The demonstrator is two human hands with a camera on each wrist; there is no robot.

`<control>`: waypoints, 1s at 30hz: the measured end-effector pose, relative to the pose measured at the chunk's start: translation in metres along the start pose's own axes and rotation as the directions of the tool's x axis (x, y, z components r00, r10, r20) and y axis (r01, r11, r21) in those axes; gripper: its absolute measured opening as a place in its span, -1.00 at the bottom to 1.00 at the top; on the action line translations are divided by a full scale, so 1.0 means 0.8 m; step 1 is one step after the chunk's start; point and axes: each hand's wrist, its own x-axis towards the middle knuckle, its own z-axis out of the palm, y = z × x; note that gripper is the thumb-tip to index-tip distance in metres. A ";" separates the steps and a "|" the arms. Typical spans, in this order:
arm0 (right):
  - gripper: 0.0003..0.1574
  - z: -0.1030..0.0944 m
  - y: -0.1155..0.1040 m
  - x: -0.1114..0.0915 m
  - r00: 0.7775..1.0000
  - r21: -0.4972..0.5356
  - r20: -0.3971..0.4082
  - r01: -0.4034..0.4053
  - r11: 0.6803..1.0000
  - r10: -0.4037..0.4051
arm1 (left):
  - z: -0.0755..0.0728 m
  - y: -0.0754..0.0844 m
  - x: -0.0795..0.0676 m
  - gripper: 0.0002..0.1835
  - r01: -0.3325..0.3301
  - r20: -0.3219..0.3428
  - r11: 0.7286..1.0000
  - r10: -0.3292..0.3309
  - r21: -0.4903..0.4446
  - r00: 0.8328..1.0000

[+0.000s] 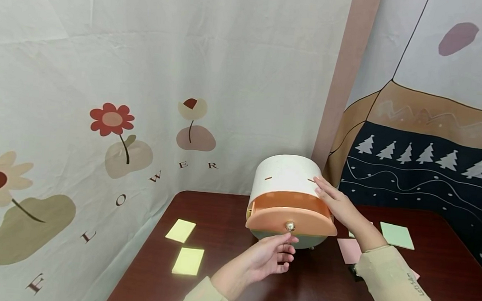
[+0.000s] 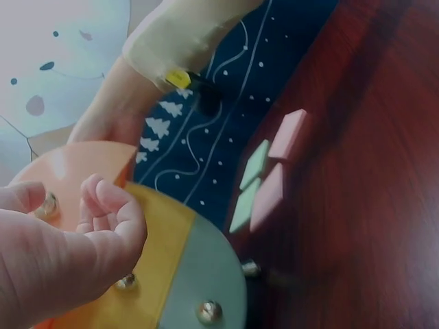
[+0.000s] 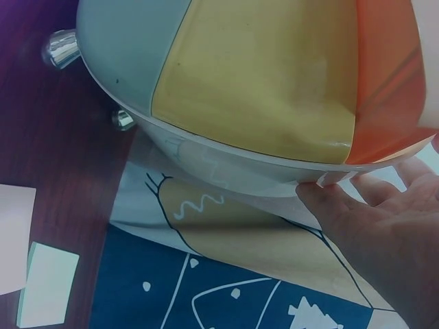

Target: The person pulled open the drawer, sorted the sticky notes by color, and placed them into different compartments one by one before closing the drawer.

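A rounded white drawer box (image 1: 287, 169) stands on the table with its orange top drawer (image 1: 267, 219) pulled out. The drawer's front carries a shiny round knob (image 1: 290, 226). My left hand (image 1: 265, 258) is just below and in front of that knob, fingers loosely bent and holding nothing. In the left wrist view the knob appears between the thumb and the bent fingers. My right hand (image 1: 337, 202) rests against the right side of the white shell with extended fingers. Below the orange drawer are a yellow drawer (image 2: 154, 240) and a grey-green drawer (image 2: 209, 267), both closed.
Two yellow sticky-note pads (image 1: 187, 261) lie left of the box. To its right are green pads (image 1: 397, 235) and pink pads (image 1: 348, 250), partly behind the right arm. A printed cloth (image 1: 237, 76) hangs behind the dark red table (image 1: 220, 213).
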 end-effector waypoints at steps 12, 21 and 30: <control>-0.28 0.000 0.000 0.001 1.000 0.009 0.006 -0.016 1.000 0.016 | -0.048 -0.026 -0.010 -0.59 -0.008 -0.041 0.990 0.014 0.139 0.999; -0.27 0.000 0.002 0.002 1.000 0.019 0.008 -0.018 1.000 0.018 | -0.091 -0.034 -0.019 -0.58 -0.029 -0.183 0.930 0.102 0.366 0.978; -0.27 0.001 0.002 0.002 1.000 0.021 0.012 -0.018 1.000 0.018 | -0.134 -0.042 -0.031 -0.59 -0.071 -0.194 0.650 0.328 0.757 0.925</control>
